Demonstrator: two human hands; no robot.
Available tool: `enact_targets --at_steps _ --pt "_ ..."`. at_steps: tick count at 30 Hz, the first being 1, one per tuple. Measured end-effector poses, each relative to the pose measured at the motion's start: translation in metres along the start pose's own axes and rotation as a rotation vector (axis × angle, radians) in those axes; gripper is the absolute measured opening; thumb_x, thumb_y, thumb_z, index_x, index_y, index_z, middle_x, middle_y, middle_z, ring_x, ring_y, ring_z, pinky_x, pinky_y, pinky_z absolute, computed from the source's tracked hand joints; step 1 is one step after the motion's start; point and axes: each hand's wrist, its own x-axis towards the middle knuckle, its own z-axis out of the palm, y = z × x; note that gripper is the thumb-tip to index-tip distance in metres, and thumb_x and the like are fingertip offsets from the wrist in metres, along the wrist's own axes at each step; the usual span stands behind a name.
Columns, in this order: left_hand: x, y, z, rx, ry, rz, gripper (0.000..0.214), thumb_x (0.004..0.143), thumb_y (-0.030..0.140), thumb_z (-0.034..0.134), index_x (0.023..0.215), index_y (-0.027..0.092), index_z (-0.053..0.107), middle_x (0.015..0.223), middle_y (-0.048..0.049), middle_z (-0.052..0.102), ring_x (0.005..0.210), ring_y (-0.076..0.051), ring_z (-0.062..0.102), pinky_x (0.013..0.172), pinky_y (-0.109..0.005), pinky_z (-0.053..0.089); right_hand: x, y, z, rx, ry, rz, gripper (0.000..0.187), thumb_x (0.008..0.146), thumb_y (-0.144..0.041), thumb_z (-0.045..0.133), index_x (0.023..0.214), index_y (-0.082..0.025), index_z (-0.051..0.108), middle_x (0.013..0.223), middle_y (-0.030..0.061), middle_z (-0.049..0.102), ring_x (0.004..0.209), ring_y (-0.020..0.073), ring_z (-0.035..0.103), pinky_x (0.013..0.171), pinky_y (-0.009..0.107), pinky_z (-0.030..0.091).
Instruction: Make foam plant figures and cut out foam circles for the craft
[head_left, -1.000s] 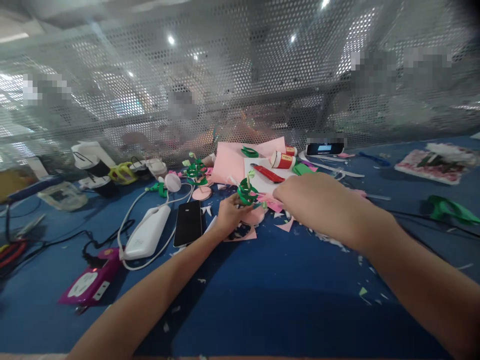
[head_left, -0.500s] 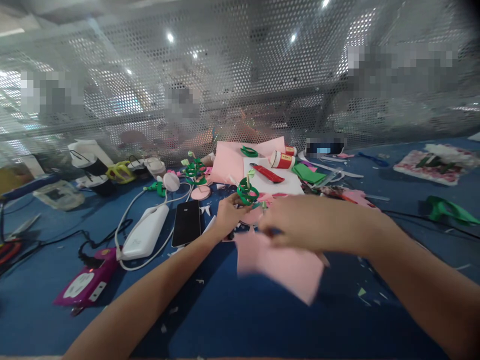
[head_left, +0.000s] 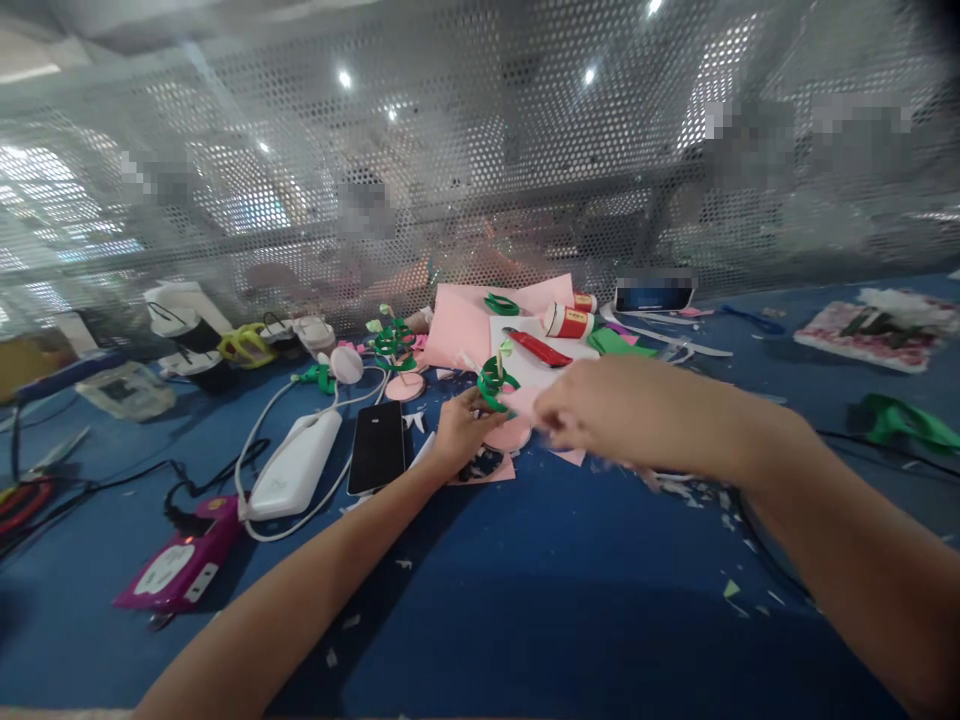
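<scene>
A small green paper spiral [head_left: 493,380] stands around a thin stick on a round pink base [head_left: 511,434]. My left hand [head_left: 461,432] is closed at its left side, fingertips pinching the lower part of the spiral. Just right of it, my right hand [head_left: 589,410] is blurred, its fingers bent together on a piece of pink paper [head_left: 523,400] that reaches toward the spiral; much of that paper is hidden. Under the base lies another pink scrap [head_left: 501,470]. A similar green spiral [head_left: 394,345] stands on its own pink base [head_left: 405,386] farther left.
A black phone [head_left: 377,447], a white power bank [head_left: 296,465] and a purple power strip [head_left: 180,560] with cables lie at left. Behind my hands are a red cutter [head_left: 540,348], pink sheets [head_left: 465,325] and red-and-white rolls [head_left: 568,321]. Paper scraps litter the blue table [head_left: 525,620].
My right hand has swung the pink paper up from the near side, so it no longer hangs over the table front. My left hand stays at the spiral.
</scene>
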Motion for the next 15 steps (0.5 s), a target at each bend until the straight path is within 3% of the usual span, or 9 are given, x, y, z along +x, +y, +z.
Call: enact_targets --at_steps 2,3,6,7,11,12,15 --pt "0.0003 0.0008 0.0002 -0.005 -0.003 0.002 0.022 0.063 0.018 0.072 0.085 0.015 0.070 0.075 -0.0036 0.072 0.066 -0.016 0.063 0.060 -0.025 0.047 -0.0004 -0.0011 -0.0002 0.142 -0.134 -0.201 0.018 0.085 -0.027 0.052 0.075 -0.017 0.064 0.064 0.0013 0.062 0.048 0.0101 0.049 0.049 0.024 0.027" --pt "0.0006 0.0008 0.0003 -0.007 -0.007 0.000 0.024 0.062 0.018 0.073 0.085 0.014 0.070 0.076 -0.0040 0.072 0.067 -0.017 0.064 0.060 -0.025 0.047 -0.0005 -0.0019 -0.0002 0.130 -0.134 -0.184 0.017 0.084 -0.025 0.053 0.075 -0.017 0.065 0.065 0.0015 0.063 0.049 0.0101 0.049 0.049 0.024 0.026" --pt "0.0012 -0.0008 0.0003 -0.012 -0.011 -0.003 0.022 0.062 0.019 0.073 0.083 0.014 0.069 0.078 -0.0044 0.072 0.068 -0.016 0.064 0.061 -0.025 0.047 -0.0004 -0.0047 -0.0004 -0.064 0.042 0.140 0.019 0.081 -0.011 0.047 0.077 -0.012 0.065 0.065 0.0055 0.062 0.047 0.0105 0.046 0.048 0.026 0.024" --pt "0.0013 -0.0016 0.0002 -0.009 -0.014 0.000 0.020 0.063 0.017 0.072 0.082 0.014 0.069 0.077 -0.0042 0.072 0.068 -0.016 0.064 0.061 -0.025 0.047 -0.0005 -0.0057 -0.0006 -0.058 0.049 0.145 0.019 0.082 -0.011 0.047 0.078 -0.012 0.066 0.064 0.0052 0.062 0.047 0.0104 0.046 0.048 0.026 0.024" --pt "0.0012 -0.0033 -0.0004 0.003 -0.019 0.012 0.019 0.065 0.015 0.069 0.083 0.014 0.069 0.071 -0.0030 0.070 0.066 -0.016 0.063 0.061 -0.025 0.047 -0.0014 -0.0087 -0.0008 0.165 -0.151 -0.287 0.014 0.082 -0.026 0.057 0.076 -0.017 0.066 0.064 -0.0002 0.062 0.053 0.0097 0.050 0.051 0.024 0.028" --pt "0.0012 -0.0034 -0.0004 0.003 -0.018 0.013 0.018 0.064 0.015 0.070 0.082 0.013 0.069 0.070 -0.0028 0.070 0.065 -0.016 0.063 0.061 -0.025 0.046 -0.0014 -0.0091 -0.0009 0.129 -0.127 -0.252 0.013 0.082 -0.023 0.057 0.075 -0.017 0.066 0.066 0.0005 0.062 0.054 0.0100 0.050 0.051 0.024 0.027" --pt "0.0011 -0.0032 -0.0001 -0.006 -0.002 0.011 0.013 0.062 0.016 0.072 0.074 0.014 0.068 0.072 -0.0032 0.070 0.064 -0.015 0.062 0.059 -0.025 0.046 -0.0015 -0.0095 -0.0022 -0.094 0.094 0.118 0.019 0.082 -0.008 0.047 0.074 -0.013 0.064 0.067 0.0049 0.062 0.053 0.0116 0.048 0.050 0.027 0.024"
